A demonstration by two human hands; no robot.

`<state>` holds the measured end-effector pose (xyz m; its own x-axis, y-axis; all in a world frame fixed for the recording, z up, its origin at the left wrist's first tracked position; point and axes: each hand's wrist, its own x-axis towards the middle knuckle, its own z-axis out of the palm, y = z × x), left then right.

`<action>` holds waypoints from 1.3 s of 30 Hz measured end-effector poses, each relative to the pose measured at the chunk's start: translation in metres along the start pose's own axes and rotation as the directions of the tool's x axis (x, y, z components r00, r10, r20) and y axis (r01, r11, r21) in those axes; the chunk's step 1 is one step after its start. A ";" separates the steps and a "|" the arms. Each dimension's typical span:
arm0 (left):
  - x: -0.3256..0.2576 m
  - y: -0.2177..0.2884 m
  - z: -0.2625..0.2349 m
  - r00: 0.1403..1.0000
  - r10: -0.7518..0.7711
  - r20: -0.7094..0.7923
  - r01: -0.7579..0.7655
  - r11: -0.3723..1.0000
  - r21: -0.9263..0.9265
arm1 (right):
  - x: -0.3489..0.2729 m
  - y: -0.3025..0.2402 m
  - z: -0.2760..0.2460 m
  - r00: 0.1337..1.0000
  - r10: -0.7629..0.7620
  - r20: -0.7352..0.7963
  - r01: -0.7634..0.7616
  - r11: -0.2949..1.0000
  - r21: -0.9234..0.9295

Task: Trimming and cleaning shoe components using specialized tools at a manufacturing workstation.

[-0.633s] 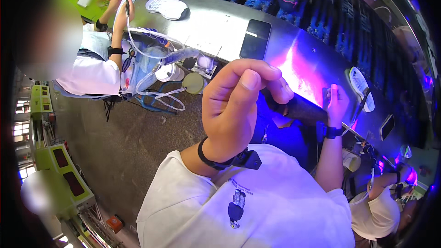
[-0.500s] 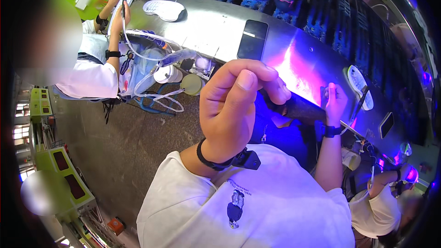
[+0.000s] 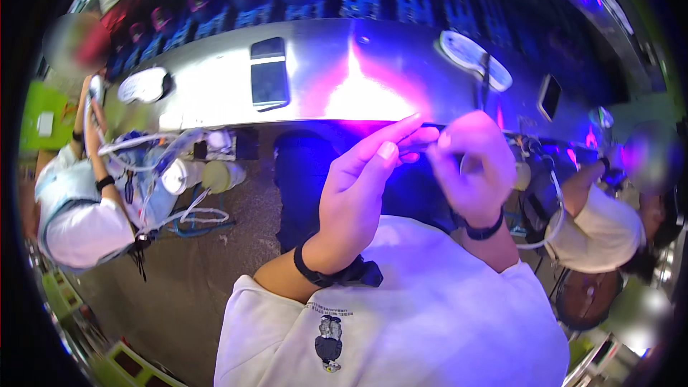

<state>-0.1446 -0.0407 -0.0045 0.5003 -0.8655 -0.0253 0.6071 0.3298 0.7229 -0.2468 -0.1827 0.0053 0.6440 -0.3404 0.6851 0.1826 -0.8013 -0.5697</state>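
Both left hand (image 3: 360, 183) and right hand (image 3: 481, 172) sit half-curled before the shiny metal bench (image 3: 204, 93); from afar I can't tell whether they grip anything. Atop that bench lies an elongated, round-ended white sole (image 3: 466, 56).

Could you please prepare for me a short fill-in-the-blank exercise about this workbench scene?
The left hand and right hand are raised before a shirt coloured ____.
The band around the right wrist is coloured ____.
On the bench, the larger dark slab lies to the ____ of the pink-edged glow.

Missing words: white; black; left.
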 end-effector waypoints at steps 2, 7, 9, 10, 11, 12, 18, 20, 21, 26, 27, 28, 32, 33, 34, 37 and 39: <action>-0.003 -0.007 0.006 0.997 -0.006 0.080 0.003 0.999 0.033 | 0.002 -0.031 -0.018 0.992 -0.110 0.063 0.114 0.991 -0.064; -0.014 -0.013 0.015 0.975 -0.029 0.222 0.011 0.996 0.085 | -0.010 -0.042 -0.030 0.978 -0.175 0.109 0.191 0.969 -0.155; -0.016 -0.015 0.016 0.966 0.007 0.259 -0.041 0.991 0.127 | -0.015 -0.045 -0.033 0.983 -0.147 0.113 0.164 0.973 -0.162; -0.016 -0.015 0.017 0.966 0.002 0.260 -0.037 0.991 0.128 | -0.016 -0.047 -0.036 0.983 -0.143 0.111 0.160 0.974 -0.163; -0.017 -0.015 0.019 0.958 0.014 0.287 -0.056 0.989 0.139 | -0.017 -0.048 -0.040 0.980 -0.151 0.129 0.170 0.974 -0.148; -0.017 -0.015 0.019 0.949 0.023 0.315 -0.074 0.986 0.150 | -0.018 -0.049 -0.042 0.977 -0.158 0.146 0.178 0.975 -0.133; -0.019 -0.014 0.018 0.934 0.050 0.353 -0.111 0.982 0.155 | -0.023 -0.047 -0.043 0.964 -0.208 0.165 0.231 0.963 -0.136; -0.021 -0.013 0.018 0.939 0.043 0.342 -0.096 0.985 0.141 | -0.021 -0.048 -0.042 0.960 -0.218 0.174 0.242 0.961 -0.132; -0.021 -0.012 0.017 0.939 0.034 0.342 -0.080 0.989 0.122 | -0.020 -0.049 -0.042 0.957 -0.227 0.181 0.253 0.957 -0.138; -0.020 -0.009 0.017 0.937 -0.005 0.349 -0.016 0.998 0.057 | -0.016 -0.045 -0.032 0.948 -0.297 0.115 0.314 0.929 -0.196; -0.021 -0.007 0.017 0.938 -0.046 0.343 0.040 0.999 0.026 | -0.015 -0.045 -0.032 0.947 -0.298 0.116 0.317 0.926 -0.206; -0.020 -0.007 0.016 0.939 -0.047 0.342 0.040 0.999 0.027 | -0.015 -0.045 -0.032 0.947 -0.298 0.116 0.317 0.926 -0.204; -0.017 -0.005 0.014 0.909 -0.092 0.407 0.101 0.995 -0.001 | -0.015 -0.047 -0.030 0.951 -0.289 0.108 0.307 0.922 -0.234; -0.017 -0.005 0.015 0.904 -0.114 0.412 0.139 0.990 -0.031 | -0.015 -0.048 -0.030 0.953 -0.285 0.098 0.301 0.920 -0.249; -0.018 -0.005 0.015 0.904 -0.114 0.413 0.139 0.990 -0.032 | -0.015 -0.048 -0.030 0.953 -0.285 0.099 0.301 0.920 -0.250; -0.015 -0.007 0.015 0.892 -0.149 0.426 0.194 0.979 -0.063 | -0.015 -0.047 -0.031 0.956 -0.270 0.113 0.291 0.917 -0.273; -0.015 -0.007 0.017 0.891 -0.183 0.416 0.238 0.968 -0.083 | -0.015 -0.047 -0.031 0.958 -0.260 0.119 0.284 0.915 -0.286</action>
<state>-0.1668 -0.0363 0.0021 0.0778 -0.9882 0.1322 0.7576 0.1448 0.6365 -0.2886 -0.1552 0.0362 0.6584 -0.0591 0.7503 0.1379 -0.9706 -0.1975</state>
